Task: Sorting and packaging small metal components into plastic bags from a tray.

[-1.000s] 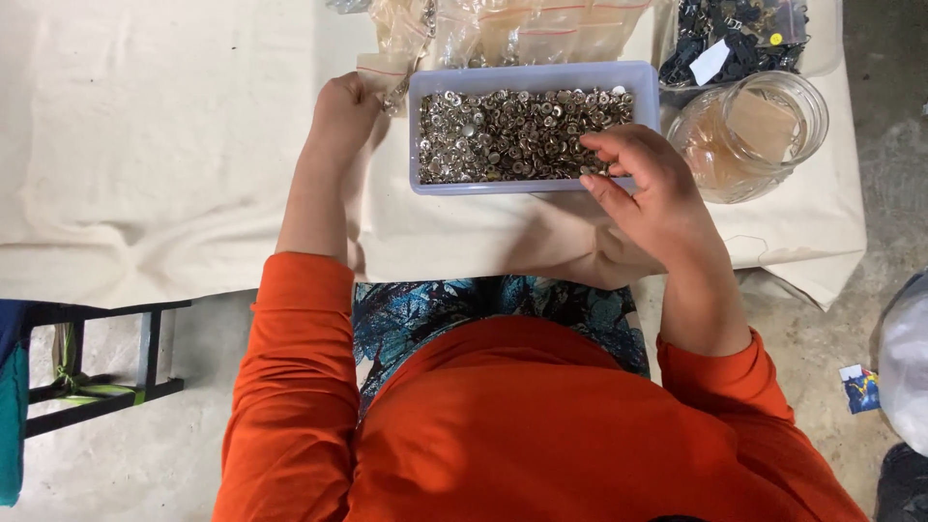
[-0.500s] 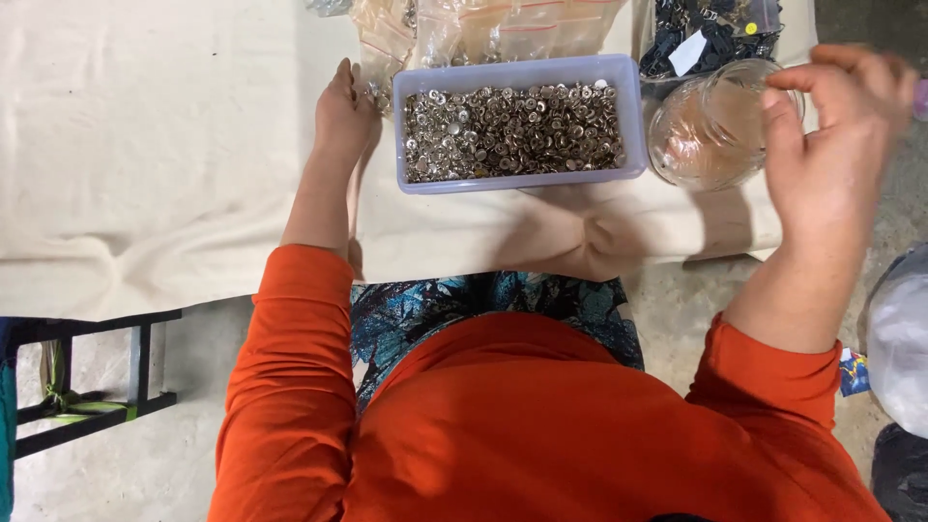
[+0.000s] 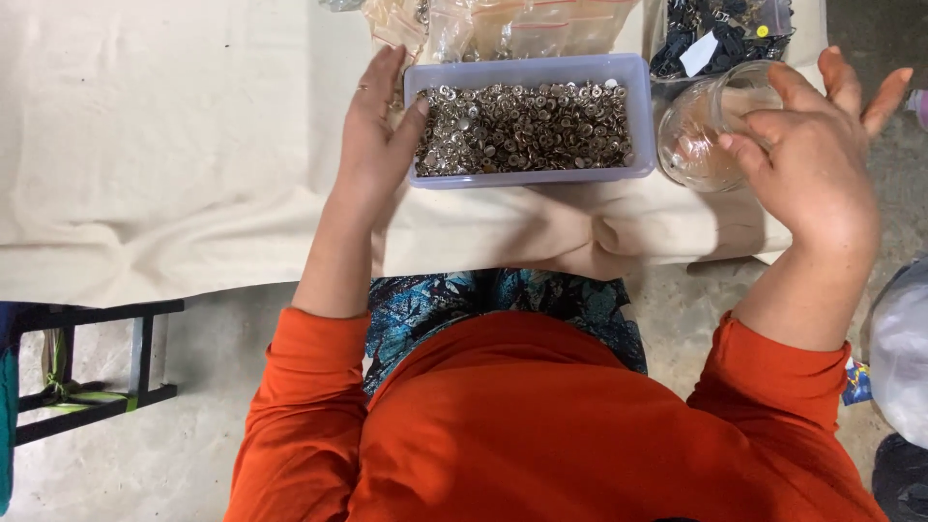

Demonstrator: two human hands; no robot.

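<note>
A pale blue plastic tray (image 3: 527,176) full of small silver metal snaps lies on a cream cloth. My left hand (image 3: 375,135) clasps the tray's left end, thumb hooked over the rim and fingers along the outside. To the tray's right is a clear jar (image 3: 698,145), tilted with its mouth toward me. My right hand (image 3: 812,164) holds the jar from the right, thumb and forefinger on its side and the other fingers spread upward.
Clear plastic bags (image 3: 512,24) lie behind the tray, and a bag of dark parts (image 3: 720,29) sits at the top right. The cream cloth (image 3: 155,145) hangs over the table's near edge. A dark metal frame (image 3: 87,377) stands lower left; a white bag (image 3: 899,358) is at right.
My right hand left the tray, rose to the right, then came down onto the jar, which now tilts. My left hand shifted from beside the tray to gripping its left end.
</note>
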